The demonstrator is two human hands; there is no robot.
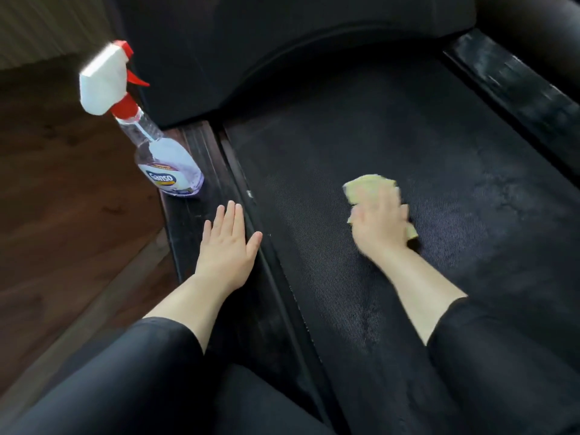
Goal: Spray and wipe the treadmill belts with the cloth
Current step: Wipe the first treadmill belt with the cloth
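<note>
**Two hands on the treadmill, one wiping**

Two black sleeves [141, 372] frame the near edge, bare forearms reaching out of them. The left hand [227, 246] lies palm down on the left rail [213, 164], its fingers [230, 215] straight and close together, thumb spread toward the belt [439, 171] and holding nothing. To the right of those fingers, well apart, the right hand [379, 224] presses the yellow cloth [367, 186] onto the belt. Cloth shows just ahead of its fingertips and again beneath the heel of the hand. Motion blur hides whether those fingers are curled into the cloth or lie flat on it. Around the cloth and to its right the belt looks smeared grey.

Just beyond the left fingertips a clear bottle [166, 158] stands on the same rail, with a white and red trigger head and pale purple liquid inside. Left of it lies dark wood floor [62, 183]. Farther ahead of both hands rises the black motor cover [282, 42]. The right rail [514, 89], dusty grey, runs along the far right side.
</note>
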